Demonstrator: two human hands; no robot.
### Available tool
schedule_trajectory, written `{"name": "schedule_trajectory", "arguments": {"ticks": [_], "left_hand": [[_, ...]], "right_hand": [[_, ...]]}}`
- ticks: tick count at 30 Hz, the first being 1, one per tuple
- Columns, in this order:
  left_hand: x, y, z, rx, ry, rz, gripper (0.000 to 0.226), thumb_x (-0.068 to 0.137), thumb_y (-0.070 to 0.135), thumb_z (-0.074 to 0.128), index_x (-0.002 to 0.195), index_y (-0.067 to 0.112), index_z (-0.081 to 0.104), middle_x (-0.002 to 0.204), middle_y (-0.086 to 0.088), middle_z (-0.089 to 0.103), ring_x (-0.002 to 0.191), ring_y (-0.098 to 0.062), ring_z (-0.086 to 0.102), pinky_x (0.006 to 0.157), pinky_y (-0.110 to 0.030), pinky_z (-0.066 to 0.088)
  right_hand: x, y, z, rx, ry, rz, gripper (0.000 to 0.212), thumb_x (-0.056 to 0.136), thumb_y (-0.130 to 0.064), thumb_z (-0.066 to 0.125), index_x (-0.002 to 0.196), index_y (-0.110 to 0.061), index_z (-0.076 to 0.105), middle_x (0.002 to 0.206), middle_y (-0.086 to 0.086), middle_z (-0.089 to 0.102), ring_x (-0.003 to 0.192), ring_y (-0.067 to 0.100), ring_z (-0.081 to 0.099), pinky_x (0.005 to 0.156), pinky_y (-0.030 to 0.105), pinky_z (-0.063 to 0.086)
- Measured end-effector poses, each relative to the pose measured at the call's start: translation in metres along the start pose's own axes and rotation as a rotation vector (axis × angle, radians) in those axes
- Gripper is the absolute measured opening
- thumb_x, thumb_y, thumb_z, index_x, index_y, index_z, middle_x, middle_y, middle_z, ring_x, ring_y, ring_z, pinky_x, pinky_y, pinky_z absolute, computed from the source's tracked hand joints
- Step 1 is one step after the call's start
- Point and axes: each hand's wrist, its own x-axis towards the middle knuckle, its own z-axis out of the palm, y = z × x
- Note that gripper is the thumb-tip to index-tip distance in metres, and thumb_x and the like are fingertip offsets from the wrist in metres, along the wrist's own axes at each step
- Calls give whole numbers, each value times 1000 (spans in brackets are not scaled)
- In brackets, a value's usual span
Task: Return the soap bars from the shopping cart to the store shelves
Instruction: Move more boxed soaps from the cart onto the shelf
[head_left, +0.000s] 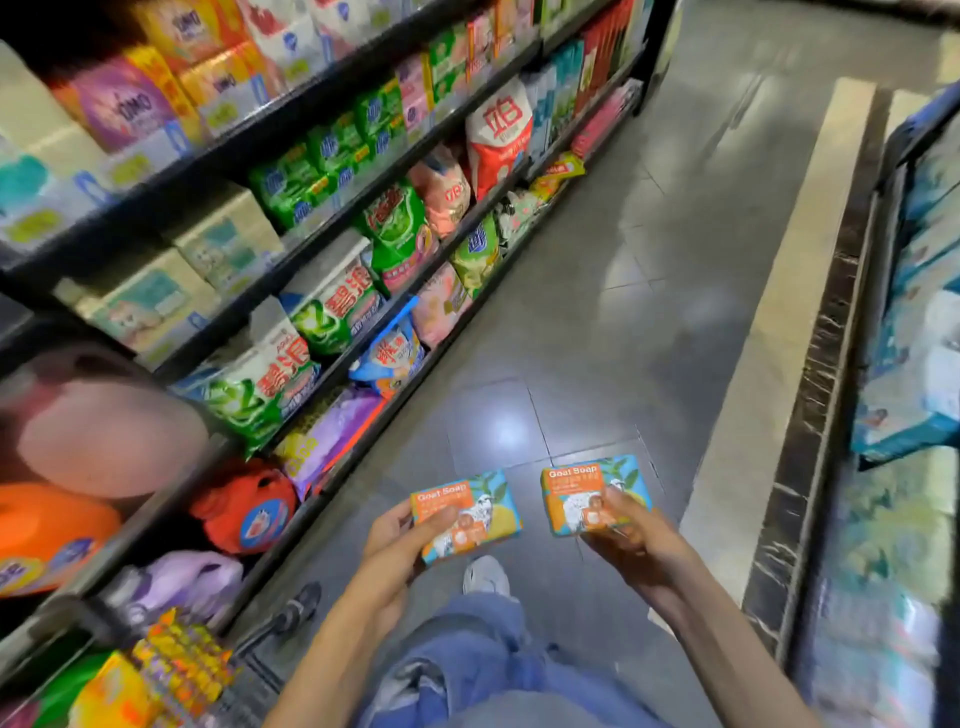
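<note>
I hold two boxed soap bars, orange and blue packs labelled "Goat Soap" with a goat picture. My left hand (402, 540) grips the left soap bar (475, 512) by its lower left corner. My right hand (631, 535) grips the right soap bar (587, 491) at its lower right side. Both bars sit face up over the grey floor, about a hand's width apart. The shopping cart (171, 670) shows at the bottom left, with yellow and orange packs inside. The store shelves (332, 260) run along the left.
The left shelves hold detergent bags, boxes and bottles in several tiers. A second shelf unit (914, 338) with blue packs stands on the right behind a pale floor strip (779, 322). Grey tiled aisle floor (623, 260) stretches ahead. My jeans and a white shoe (485, 574) are below.
</note>
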Motion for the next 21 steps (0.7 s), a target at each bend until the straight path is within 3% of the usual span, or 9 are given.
{"name": "schedule_trajectory", "arguments": {"ticks": [2, 4, 7, 8, 12, 17, 21], "left_hand": [[31, 31, 9, 28, -12, 16, 40, 63, 16, 69, 101, 3, 65, 82, -6, 74, 65, -10, 69, 56, -18, 54], [59, 58, 17, 35, -15, 34, 32, 67, 13, 67, 98, 3, 64, 78, -5, 74, 62, -9, 69, 55, -17, 53], [95, 96, 25, 27, 2, 73, 19, 77, 7, 64, 96, 6, 64, 76, -2, 74, 61, -8, 68, 55, -16, 53], [107, 107, 26, 25, 19, 86, 23, 75, 9, 65, 97, 6, 64, 78, -3, 74, 63, -9, 68, 58, -17, 54], [142, 152, 28, -36, 131, 156, 31, 68, 14, 68, 98, 8, 66, 84, -7, 74, 67, -11, 69, 66, -21, 55], [163, 214, 27, -166, 313, 310, 55, 58, 23, 85, 104, 2, 65, 98, -17, 71, 78, -19, 69, 74, -30, 55], [158, 275, 26, -264, 458, 450, 97, 28, 45, 93, 108, 1, 62, 102, -21, 70, 90, -32, 68, 86, -46, 53]], "right_hand": [[23, -19, 11, 18, 3, 17, 55, 49, -26, 88, 95, -4, 65, 75, 9, 71, 65, 16, 70, 56, 27, 57], [45, -35, 20, 38, 0, 42, 46, 60, -20, 80, 97, -2, 61, 72, 9, 71, 62, 15, 70, 53, 26, 57], [81, -63, 41, 6, -41, 65, 84, 19, -28, 97, 92, -1, 63, 75, 13, 72, 63, 19, 70, 53, 27, 57], [95, -72, 48, -16, -57, 73, 88, 15, -29, 97, 92, 0, 64, 74, 14, 71, 63, 20, 70, 52, 27, 56], [156, -119, 88, -111, -176, 116, 74, 29, -27, 94, 92, -3, 63, 71, 12, 70, 58, 19, 68, 51, 27, 56], [236, -185, 156, -385, -366, 168, 105, 9, -39, 95, 103, -6, 62, 82, 12, 71, 69, 21, 70, 58, 27, 57], [269, -243, 239, -538, -628, 131, 116, 7, -39, 95, 116, -18, 59, 90, 15, 67, 72, 29, 65, 60, 34, 56]]}}
